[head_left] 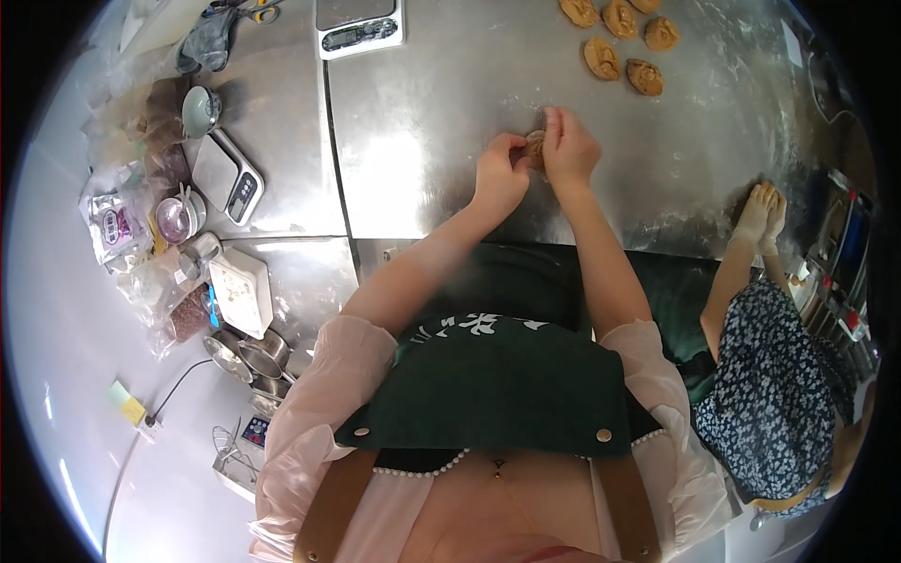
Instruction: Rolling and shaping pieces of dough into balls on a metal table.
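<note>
At the middle of the steel table [422,113], my left hand [499,174] pinches the left side of a small brown dough piece [534,150]. My right hand [571,150] grips the same piece from the right, fingers pressed together and pointing away from me, hiding much of it. Beyond them, toward the back right, lie several shaped brown dough pieces [603,58] in loose rows.
A scale [359,33] stands at the back, another [225,178] at left by bowls [200,111], bags [117,220], a white tub [240,293] and pans [265,357]. At right, a co-worker's gloved hands [762,211] are on the table edge.
</note>
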### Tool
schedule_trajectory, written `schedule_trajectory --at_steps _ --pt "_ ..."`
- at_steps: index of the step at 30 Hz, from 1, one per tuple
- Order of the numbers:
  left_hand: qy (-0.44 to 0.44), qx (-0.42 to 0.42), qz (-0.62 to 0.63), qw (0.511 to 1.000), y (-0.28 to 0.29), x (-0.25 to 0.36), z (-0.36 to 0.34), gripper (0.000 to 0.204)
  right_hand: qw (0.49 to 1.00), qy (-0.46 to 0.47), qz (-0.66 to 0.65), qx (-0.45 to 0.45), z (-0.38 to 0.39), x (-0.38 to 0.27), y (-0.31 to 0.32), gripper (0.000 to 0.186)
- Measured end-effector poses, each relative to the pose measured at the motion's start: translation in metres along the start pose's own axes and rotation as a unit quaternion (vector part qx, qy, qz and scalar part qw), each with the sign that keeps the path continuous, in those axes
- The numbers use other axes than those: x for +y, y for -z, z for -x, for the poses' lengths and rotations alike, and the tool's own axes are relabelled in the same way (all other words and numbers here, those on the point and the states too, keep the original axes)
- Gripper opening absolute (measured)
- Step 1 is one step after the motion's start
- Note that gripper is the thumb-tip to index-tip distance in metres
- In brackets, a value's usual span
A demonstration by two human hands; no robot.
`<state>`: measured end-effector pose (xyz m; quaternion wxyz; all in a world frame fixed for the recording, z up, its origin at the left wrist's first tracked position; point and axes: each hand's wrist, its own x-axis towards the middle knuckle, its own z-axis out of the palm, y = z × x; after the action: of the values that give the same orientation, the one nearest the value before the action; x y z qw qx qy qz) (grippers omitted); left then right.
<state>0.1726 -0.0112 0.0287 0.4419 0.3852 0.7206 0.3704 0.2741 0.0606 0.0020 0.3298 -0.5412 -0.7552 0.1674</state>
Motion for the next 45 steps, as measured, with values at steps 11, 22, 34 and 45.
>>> schedule_trajectory --at_steps 11,22,34,45 --pt "-0.084 0.043 0.086 0.992 -0.016 0.02 0.022 0.04 0.985 -0.148 0.087 0.028 0.003 0.005 -0.003 0.017" --pt "-0.101 -0.047 -0.032 0.993 -0.014 0.007 -0.021 0.04 0.961 -0.241 0.119 -0.06 -0.018 0.004 0.009 0.023" --pt "-0.04 -0.088 0.01 0.995 -0.014 -0.008 -0.012 0.048 0.973 -0.2 0.111 0.014 0.009 0.017 0.0 0.018" --pt "-0.105 -0.07 0.099 0.987 0.004 0.027 -0.003 0.05 0.991 -0.122 -0.058 0.008 -0.02 -0.005 -0.005 0.021"
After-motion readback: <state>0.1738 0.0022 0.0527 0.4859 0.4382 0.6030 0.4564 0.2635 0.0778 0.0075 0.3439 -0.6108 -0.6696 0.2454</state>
